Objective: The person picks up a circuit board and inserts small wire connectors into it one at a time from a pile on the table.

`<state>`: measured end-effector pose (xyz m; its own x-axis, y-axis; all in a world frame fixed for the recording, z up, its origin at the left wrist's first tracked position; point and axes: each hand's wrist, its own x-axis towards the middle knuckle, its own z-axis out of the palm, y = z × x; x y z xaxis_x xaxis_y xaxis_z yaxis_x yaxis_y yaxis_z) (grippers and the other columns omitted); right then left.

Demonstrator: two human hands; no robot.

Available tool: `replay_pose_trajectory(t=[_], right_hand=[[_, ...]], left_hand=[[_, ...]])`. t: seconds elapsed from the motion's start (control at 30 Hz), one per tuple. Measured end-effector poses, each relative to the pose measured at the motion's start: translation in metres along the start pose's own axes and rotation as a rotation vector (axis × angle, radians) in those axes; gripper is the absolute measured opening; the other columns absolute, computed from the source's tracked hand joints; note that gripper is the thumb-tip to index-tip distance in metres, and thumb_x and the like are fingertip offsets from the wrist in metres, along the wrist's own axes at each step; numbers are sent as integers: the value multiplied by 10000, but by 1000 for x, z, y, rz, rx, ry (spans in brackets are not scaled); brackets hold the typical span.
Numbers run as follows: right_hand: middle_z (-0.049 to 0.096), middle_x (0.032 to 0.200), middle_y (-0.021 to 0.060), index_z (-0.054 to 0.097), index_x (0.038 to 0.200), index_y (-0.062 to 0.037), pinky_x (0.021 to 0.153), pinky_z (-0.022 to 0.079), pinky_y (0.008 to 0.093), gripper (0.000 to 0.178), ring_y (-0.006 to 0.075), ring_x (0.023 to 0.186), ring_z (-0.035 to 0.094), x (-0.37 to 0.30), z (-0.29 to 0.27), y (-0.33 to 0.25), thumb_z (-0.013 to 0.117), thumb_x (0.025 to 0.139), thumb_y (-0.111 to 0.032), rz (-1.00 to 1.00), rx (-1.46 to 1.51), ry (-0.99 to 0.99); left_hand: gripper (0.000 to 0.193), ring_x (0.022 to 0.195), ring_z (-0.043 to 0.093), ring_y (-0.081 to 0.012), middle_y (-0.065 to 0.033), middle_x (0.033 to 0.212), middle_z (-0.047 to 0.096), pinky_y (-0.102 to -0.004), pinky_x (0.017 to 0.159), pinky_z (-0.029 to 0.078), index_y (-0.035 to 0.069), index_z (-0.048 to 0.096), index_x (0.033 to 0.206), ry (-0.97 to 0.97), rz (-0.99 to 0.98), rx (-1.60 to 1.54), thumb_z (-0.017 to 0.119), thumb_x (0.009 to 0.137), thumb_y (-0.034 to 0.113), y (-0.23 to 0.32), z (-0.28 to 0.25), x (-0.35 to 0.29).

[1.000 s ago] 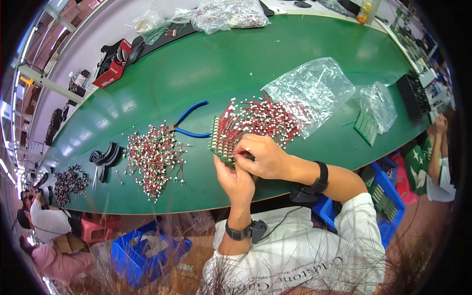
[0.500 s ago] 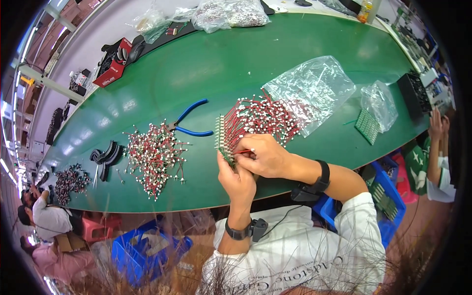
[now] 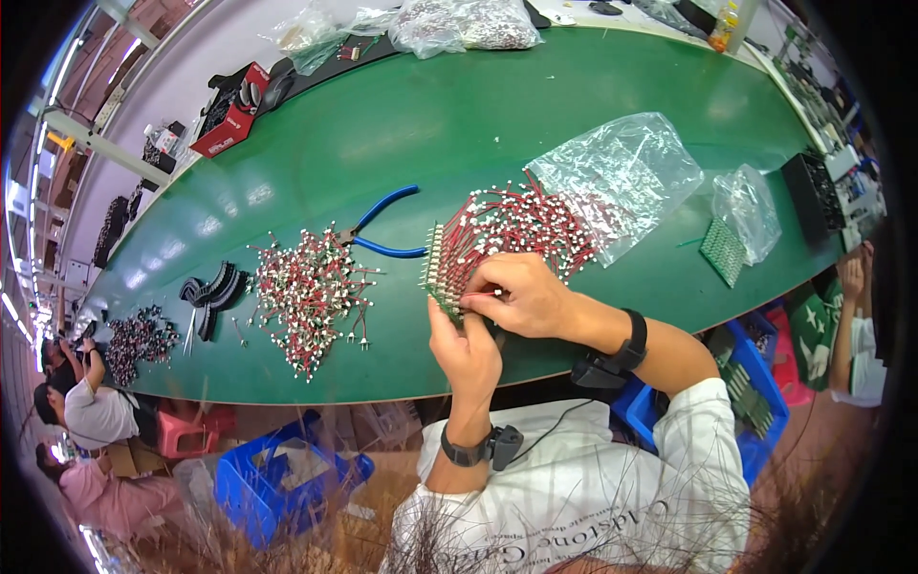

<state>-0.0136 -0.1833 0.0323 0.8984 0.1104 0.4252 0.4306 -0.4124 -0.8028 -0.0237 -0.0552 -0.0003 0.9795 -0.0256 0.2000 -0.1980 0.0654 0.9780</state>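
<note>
A green circuit board panel [image 3: 434,266] with rows of white connectors and red wires stands tilted over the table. My left hand [image 3: 465,352] grips its near end between thumb and fingers. My right hand [image 3: 526,295] is closed in a pinch at the same end, on a short red wire with a white connector; the fingertips partly hide it. Just beyond my hands lies a pile of red wires with white connectors [image 3: 521,225], partly under a clear plastic bag [image 3: 622,182]. Another such pile [image 3: 311,297] is at the left, beside blue-handled pliers [image 3: 387,251].
Black curved strips [image 3: 220,287], tweezers [image 3: 189,330] and a dark pile of small parts [image 3: 139,346] lie farther left. A second green panel [image 3: 724,252] is at the right near a black bin [image 3: 813,196]. Blue crates [image 3: 268,493] stand below the table; other people sit at both sides.
My right hand has shifted slightly, its fingertips pressing closer to the board's near end. My left hand keeps its hold. The whole view has moved a little.
</note>
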Motion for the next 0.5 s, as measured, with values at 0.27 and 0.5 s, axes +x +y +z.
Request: replay_pose_trajectory(t=[0.27,0.5], right_hand=[[581,856,50,692,899,-101,646,496,359,161,240,784,614,-3,-35,7,715,741,-76,-155,-233,-414],[558,869,67,626,847,-70,714,468,376,123,266,835,562,1,-15,16,702,751,-65,-274,-274,-391]], left_hand=[[371,1086,582,-209,-142,1180,576,-387,1036,439,-55,462,1228,215,-84,-350,468,865,-130,-3,-46,25],[392,1104,574,-213,-142,1202,559,-395,1043,442,-56,434,1254,195,-80,-426,458,870,-132,-5,-50,21]])
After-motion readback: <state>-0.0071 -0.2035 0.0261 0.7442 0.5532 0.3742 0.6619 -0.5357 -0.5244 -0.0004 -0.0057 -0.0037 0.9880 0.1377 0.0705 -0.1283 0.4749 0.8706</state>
